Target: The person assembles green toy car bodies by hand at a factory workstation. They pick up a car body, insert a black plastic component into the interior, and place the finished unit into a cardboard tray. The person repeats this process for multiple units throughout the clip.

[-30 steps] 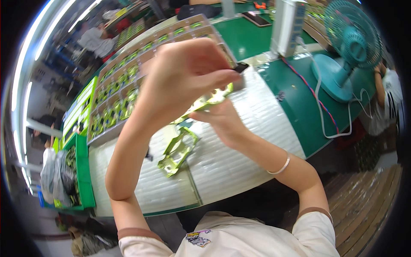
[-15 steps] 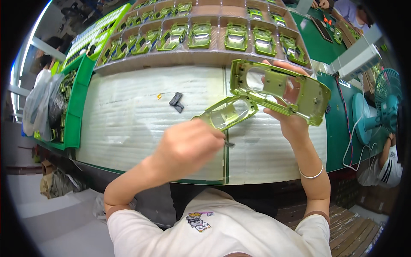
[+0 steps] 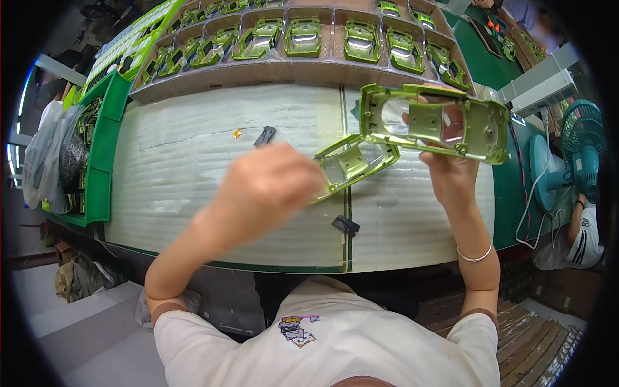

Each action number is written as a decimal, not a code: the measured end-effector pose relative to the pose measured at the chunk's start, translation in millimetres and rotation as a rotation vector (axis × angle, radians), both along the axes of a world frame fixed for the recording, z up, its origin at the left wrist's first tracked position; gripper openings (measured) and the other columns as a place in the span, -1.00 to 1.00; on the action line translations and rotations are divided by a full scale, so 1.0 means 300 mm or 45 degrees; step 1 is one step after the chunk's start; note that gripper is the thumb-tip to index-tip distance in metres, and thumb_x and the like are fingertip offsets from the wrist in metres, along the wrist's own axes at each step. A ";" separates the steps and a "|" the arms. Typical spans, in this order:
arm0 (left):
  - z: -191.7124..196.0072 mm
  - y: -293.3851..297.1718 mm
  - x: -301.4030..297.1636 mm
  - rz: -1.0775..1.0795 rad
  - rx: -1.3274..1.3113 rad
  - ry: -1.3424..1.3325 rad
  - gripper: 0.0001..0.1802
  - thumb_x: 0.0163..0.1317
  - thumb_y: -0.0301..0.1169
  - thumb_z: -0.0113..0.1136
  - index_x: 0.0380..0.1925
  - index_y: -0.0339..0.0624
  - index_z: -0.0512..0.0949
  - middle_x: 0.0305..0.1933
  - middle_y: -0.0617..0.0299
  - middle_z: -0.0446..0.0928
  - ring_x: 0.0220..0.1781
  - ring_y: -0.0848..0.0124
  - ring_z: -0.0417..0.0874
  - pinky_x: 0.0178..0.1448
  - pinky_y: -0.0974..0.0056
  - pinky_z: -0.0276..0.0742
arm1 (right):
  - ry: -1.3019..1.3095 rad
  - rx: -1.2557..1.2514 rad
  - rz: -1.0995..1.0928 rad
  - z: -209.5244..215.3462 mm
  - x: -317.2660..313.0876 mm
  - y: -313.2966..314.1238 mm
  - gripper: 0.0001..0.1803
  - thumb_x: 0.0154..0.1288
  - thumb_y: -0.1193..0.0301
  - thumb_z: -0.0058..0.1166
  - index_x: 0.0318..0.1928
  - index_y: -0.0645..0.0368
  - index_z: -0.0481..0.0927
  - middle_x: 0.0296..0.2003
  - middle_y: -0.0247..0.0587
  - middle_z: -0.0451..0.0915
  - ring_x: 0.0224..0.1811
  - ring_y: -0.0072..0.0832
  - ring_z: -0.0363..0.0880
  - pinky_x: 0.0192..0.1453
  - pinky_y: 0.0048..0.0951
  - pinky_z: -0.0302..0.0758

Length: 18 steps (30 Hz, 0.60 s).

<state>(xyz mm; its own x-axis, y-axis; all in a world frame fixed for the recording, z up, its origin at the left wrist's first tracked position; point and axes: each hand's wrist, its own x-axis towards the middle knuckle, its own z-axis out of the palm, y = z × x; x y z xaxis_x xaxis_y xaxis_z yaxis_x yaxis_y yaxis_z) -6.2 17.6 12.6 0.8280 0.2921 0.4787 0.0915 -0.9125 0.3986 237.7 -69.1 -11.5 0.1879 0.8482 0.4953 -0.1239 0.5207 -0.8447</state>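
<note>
My right hand (image 3: 448, 173) grips a green car-shaped plastic shell (image 3: 476, 122) from beneath, raised above the table with its hollow inside showing. A second green shell (image 3: 348, 166), also with window openings, is just left of it and partly overlapped by it in view. My left hand (image 3: 274, 177) is over that shell's left end, smeared by motion. Its fingers look bent, but what they hold, if anything, is hidden. One small black part (image 3: 264, 136) lies beyond the left hand, beside a tiny orange-yellow piece (image 3: 237, 133). Another black part (image 3: 346, 225) lies nearer me.
A divided cardboard tray (image 3: 238, 72) with several green shells spans the far side. On the left stands a green crate (image 3: 109, 151) with clear plastic bags (image 3: 48, 161). At the right are a teal fan (image 3: 583, 148), cables and another person's arm (image 3: 577, 216).
My left hand has moved left, uncovering the nearer black part and more of the second shell. My right hand keeps its grip on the raised shell. The whole view has shifted slightly.
</note>
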 end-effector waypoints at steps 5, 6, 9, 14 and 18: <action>0.049 0.180 -0.073 0.495 -0.215 0.234 -0.92 -0.02 -0.49 0.24 -0.48 -0.25 0.58 -0.47 0.19 0.57 -0.47 0.38 0.53 -0.37 0.33 0.43 | 0.033 -0.137 -0.011 0.014 -0.002 0.000 -0.19 -0.08 0.74 0.17 0.23 0.19 0.14 0.14 -0.07 0.29 0.15 -0.20 0.36 0.14 -0.24 0.46; 0.049 0.195 -0.079 0.553 -0.276 0.300 -0.92 -0.01 -0.50 0.22 -0.49 -0.27 0.58 -0.49 0.18 0.57 -0.48 0.37 0.53 -0.35 0.32 0.44 | 0.019 -0.113 -0.011 0.022 -0.010 -0.002 -0.18 -0.08 0.74 0.18 0.23 0.19 0.13 0.14 -0.07 0.29 0.16 -0.20 0.35 0.14 -0.24 0.45; 0.008 0.207 -0.094 0.599 -0.338 0.312 -0.91 -0.02 -0.50 0.25 -0.47 -0.28 0.59 -0.54 0.24 0.57 -0.55 0.52 0.46 -0.44 0.41 0.39 | -0.076 -0.010 -0.008 0.021 -0.009 0.009 -0.13 -0.10 0.71 0.22 0.25 0.13 0.10 0.14 -0.11 0.27 0.17 -0.22 0.33 0.17 -0.23 0.42; -0.061 0.169 -0.092 0.703 -0.571 0.247 -0.85 -0.06 -0.51 0.30 -0.47 -0.34 0.58 -0.55 0.23 0.57 -0.53 0.58 0.48 -0.38 0.46 0.44 | -0.196 -0.056 -0.114 0.031 -0.031 0.017 -0.12 -0.22 0.48 0.39 0.18 0.10 0.20 0.13 -0.12 0.28 0.23 -0.08 0.24 0.20 -0.15 0.39; -0.067 0.158 -0.093 0.712 -0.564 0.276 -0.85 -0.06 -0.53 0.30 -0.44 -0.34 0.59 -0.53 0.21 0.58 -0.50 0.57 0.53 -0.36 0.47 0.47 | -0.164 0.005 -0.064 0.018 -0.034 0.025 -0.11 -0.25 0.51 0.40 0.17 0.08 0.20 0.13 -0.12 0.26 0.25 -0.01 0.21 0.21 -0.15 0.38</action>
